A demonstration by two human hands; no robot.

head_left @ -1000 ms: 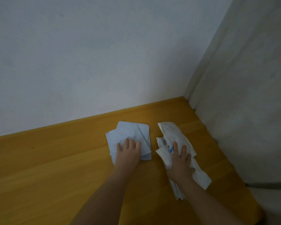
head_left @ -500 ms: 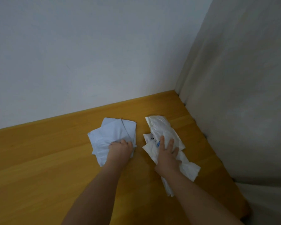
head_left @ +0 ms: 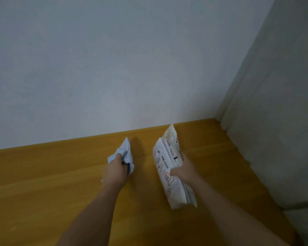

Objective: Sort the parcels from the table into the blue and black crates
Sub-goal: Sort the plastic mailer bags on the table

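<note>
My left hand (head_left: 116,172) grips a bunch of pale blue parcels (head_left: 125,153), raised on edge above the wooden table (head_left: 43,174). My right hand (head_left: 184,170) grips a stack of white parcels (head_left: 164,160) with printed labels and barcodes, fingers curled round the stack's right side, thumb on the front. The white stack stands tilted on edge, lifted off the table top. The two bundles are apart, side by side near the back wall. No blue or black crate is in view.
A pale wall (head_left: 114,68) runs along the table's far edge. A second grey wall or panel (head_left: 277,121) closes the right side, forming a corner. The table's right edge drops off at the lower right.
Both hands went from pressing flat on the parcels to curling round them. Both bundles have been lifted off the table and turned up on edge.
</note>
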